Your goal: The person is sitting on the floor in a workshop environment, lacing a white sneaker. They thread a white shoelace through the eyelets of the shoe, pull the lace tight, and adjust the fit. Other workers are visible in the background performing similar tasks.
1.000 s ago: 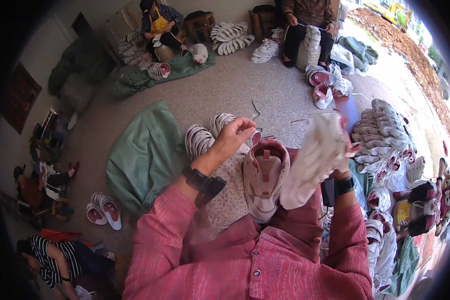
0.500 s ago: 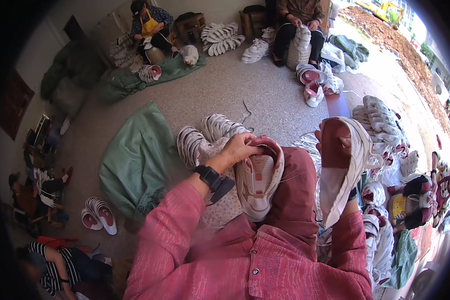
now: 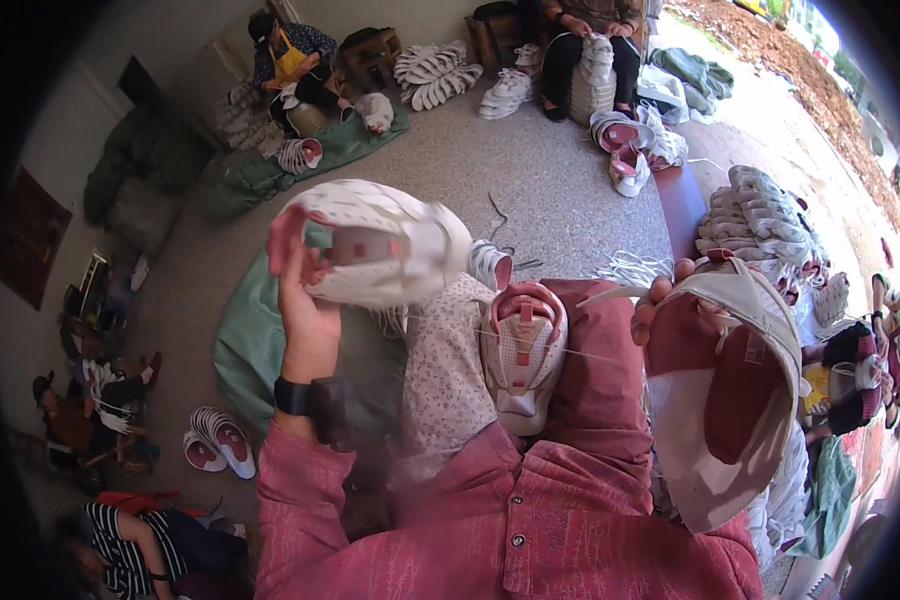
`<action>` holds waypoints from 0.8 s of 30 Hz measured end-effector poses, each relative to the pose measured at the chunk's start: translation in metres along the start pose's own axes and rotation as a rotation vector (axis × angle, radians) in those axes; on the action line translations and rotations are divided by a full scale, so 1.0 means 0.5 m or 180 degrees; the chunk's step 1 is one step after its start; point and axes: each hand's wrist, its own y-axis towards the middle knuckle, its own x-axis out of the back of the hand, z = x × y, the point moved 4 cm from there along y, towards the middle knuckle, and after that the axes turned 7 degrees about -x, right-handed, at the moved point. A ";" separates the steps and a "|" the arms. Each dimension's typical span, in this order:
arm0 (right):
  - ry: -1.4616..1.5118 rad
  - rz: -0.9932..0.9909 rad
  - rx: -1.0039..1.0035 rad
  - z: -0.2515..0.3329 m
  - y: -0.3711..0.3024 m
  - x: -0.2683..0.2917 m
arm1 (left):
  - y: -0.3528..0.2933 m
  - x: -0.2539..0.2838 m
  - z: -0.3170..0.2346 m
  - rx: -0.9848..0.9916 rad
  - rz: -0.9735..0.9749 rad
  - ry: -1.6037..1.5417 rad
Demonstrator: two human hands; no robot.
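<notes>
My left hand [image 3: 308, 325] is closed on the pink-lined heel end of a white shoe upper [image 3: 410, 255], raised left of my lap and blurred by motion. At the right, my right hand [image 3: 652, 308] grips the edge of a second shoe upper [image 3: 695, 420], beige-white with a dark red lining; its fingers curl over the rim and the rest is hidden behind the material. A third shoe upper [image 3: 525, 365], with white mesh and a pink collar, lies on my lap between the two hands. A loose thread runs from it across my red trouser leg [image 3: 600, 385].
Stacked shoe uppers [image 3: 755, 225] lie at the right, with loose white laces [image 3: 630, 268] nearer my knee. A green cloth sack [image 3: 245, 340] spreads on the floor at left, near a few nested uppers [image 3: 220, 440]. Other people sit working along the far wall and sides.
My left hand has left the lap and swung up and left, now carrying a shoe upper. The right-hand upper has moved lower and turned its inside toward me. The view has shifted slightly.
</notes>
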 end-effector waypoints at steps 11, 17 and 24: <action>-0.2176 -0.2289 -0.0784 -0.077 0.001 0.025 | 0.020 -0.044 0.056 0.2589 0.1044 -0.3033; -0.4686 -0.3025 -0.1277 -0.085 0.001 0.251 | -0.124 -0.239 0.037 0.1426 0.2298 -0.0997; -0.5433 -0.1099 -0.1986 -0.093 0.078 0.267 | -0.170 -0.271 0.132 0.2349 0.3834 0.0674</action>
